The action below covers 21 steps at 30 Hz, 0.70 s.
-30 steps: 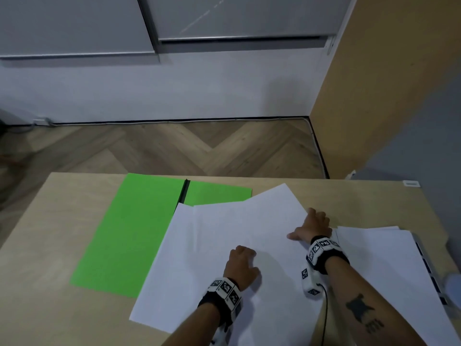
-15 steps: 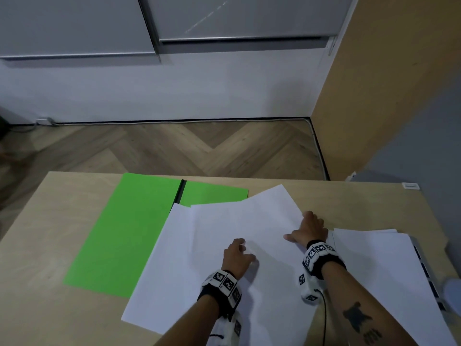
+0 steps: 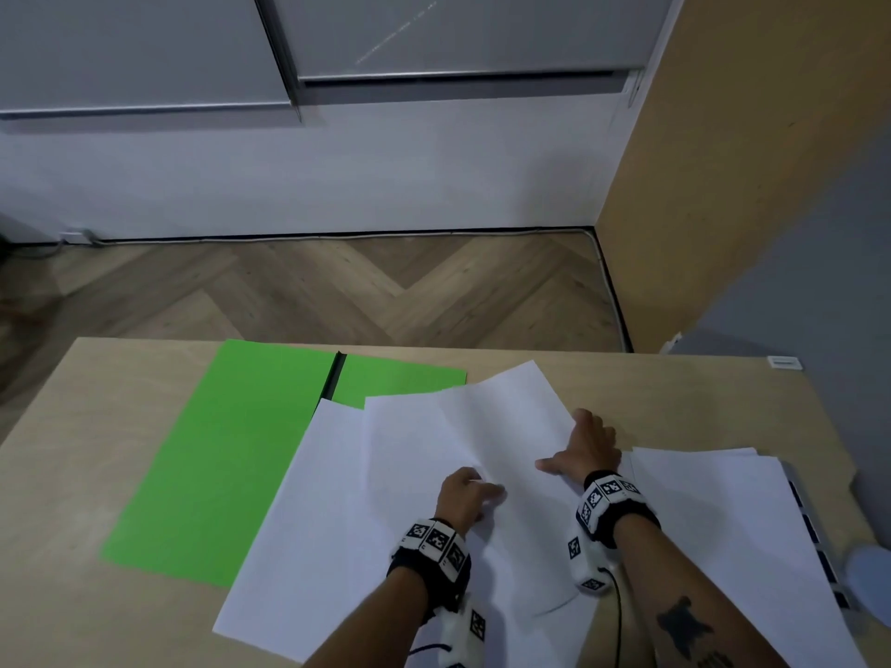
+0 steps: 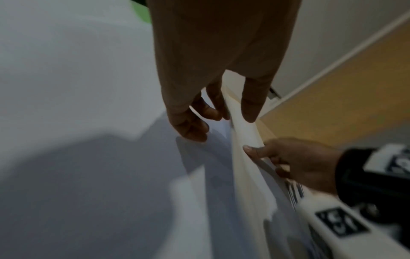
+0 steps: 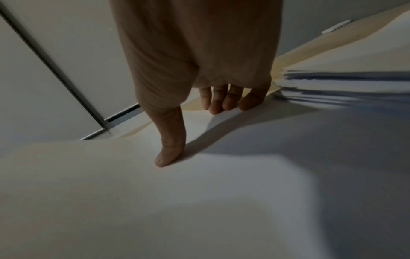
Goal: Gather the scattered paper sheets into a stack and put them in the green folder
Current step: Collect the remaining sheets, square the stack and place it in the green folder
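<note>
With the left hand (image 3: pixel 465 494) pinching a raised fold of the top paper sheets (image 3: pixel 434 470) and the right hand (image 3: pixel 586 448) pressing flat-fingered on their edge, both partly overlapping the open green folder (image 3: pixel 231 450), the pinch risked creasing them.

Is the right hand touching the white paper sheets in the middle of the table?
Touching. In the right wrist view, the right hand presses its thumb and fingertips onto the white paper sheets, with no gap under them.
</note>
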Available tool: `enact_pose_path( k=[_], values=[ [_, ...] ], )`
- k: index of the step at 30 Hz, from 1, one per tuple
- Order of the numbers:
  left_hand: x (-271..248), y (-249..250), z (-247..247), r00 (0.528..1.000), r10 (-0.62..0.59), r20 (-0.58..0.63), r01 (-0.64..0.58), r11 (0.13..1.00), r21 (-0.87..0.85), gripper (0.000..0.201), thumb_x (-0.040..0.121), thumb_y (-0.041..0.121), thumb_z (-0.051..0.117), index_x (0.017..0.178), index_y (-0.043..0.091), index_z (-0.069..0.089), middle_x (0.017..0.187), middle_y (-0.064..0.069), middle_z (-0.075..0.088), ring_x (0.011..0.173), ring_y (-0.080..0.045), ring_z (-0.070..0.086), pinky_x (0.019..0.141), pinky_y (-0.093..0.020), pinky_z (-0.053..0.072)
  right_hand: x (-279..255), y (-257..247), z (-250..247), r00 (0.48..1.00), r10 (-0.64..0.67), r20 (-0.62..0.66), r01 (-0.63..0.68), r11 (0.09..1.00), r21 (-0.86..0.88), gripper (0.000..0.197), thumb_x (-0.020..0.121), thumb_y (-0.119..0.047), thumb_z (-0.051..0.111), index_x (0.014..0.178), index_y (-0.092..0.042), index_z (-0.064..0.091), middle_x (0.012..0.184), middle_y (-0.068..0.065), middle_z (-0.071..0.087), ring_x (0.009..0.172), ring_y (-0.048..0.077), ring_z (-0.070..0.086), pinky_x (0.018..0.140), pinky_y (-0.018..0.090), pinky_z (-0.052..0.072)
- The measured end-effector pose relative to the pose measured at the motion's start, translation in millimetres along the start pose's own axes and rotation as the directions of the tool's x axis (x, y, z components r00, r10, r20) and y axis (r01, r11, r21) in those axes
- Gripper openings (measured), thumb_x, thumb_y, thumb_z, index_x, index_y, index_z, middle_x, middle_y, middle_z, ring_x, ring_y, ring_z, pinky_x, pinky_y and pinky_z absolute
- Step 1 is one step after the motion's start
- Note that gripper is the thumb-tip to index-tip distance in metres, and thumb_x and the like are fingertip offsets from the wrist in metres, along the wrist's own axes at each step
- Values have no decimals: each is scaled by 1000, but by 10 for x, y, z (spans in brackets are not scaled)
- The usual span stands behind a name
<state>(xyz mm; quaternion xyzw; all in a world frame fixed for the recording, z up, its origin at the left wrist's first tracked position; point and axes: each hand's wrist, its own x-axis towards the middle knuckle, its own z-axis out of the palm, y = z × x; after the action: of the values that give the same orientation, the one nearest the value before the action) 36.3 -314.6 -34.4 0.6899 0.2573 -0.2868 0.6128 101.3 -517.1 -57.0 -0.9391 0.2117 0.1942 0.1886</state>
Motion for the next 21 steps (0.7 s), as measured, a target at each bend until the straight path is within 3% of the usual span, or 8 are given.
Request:
enact_pose_path(
  k=[3,7,11,14,16,18,19,21],
  values=[
    [-70,-16,103,992,113,54,-120,979,164,27,74,14,70,101,18,66,93,-4,69,83,-21,65,75,-35,56,-8,37,-13,999,-28,20,27,999,35,111,59,-47,91,147,-20,28,148,7,35,138,34,31,105,48,39],
    [-164,6,183,963,268,10,-255,904,342,48,86,6,50,132,17,57,125,-3,65,114,-26,60,96,-33,48,-51,49,-76,998,-27,49,20,989,144,98,66,-58,82,145,-23,35,147,8,36,139,34,31,108,47,38],
    [-173,100,25,937,348,-28,-312,872,378,45,80,10,53,124,18,62,119,-3,68,108,-24,62,89,-30,49,-155,39,-71,1000,10,-16,-3,917,400,103,64,-66,78,146,-23,33,147,7,35,139,33,32,111,54,37],
    [-138,199,-228,932,359,-57,-323,889,324,41,76,3,59,114,14,68,111,-3,70,100,-19,62,78,-22,43,-173,78,-63,1000,22,9,-22,715,698,118,46,-70,89,143,-33,33,144,0,48,127,25,53,104,50,49],
    [-116,249,-414,945,325,-43,-306,921,242,41,64,10,58,102,18,71,101,-4,72,95,-21,64,78,-29,50,-235,81,-97,997,-11,73,-56,534,843,98,56,-53,94,137,-32,45,135,-1,61,114,23,66,96,48,56],
    [-64,239,-597,948,317,-10,-310,934,176,44,52,9,49,87,22,73,94,-7,75,88,-22,66,80,-43,55,-360,20,-177,979,-132,153,-85,420,904,56,78,-18,85,128,-22,60,123,4,71,109,26,70,97,50,55],
    [-53,229,-684,950,312,19,-311,938,155,47,48,8,45,83,21,74,92,-9,75,85,-23,66,78,-45,56,-410,-1,-196,967,-182,180,-91,413,906,44,84,-5,78,124,-18,65,120,6,73,110,28,70,100,52,52],
    [-83,216,-851,950,305,70,-313,928,201,51,46,5,42,82,22,74,88,-6,75,82,-22,65,68,-32,55,-473,-25,-188,956,-220,192,-81,435,897,38,87,8,68,117,-16,68,118,7,74,111,30,68,104,52,49]
  ],
)
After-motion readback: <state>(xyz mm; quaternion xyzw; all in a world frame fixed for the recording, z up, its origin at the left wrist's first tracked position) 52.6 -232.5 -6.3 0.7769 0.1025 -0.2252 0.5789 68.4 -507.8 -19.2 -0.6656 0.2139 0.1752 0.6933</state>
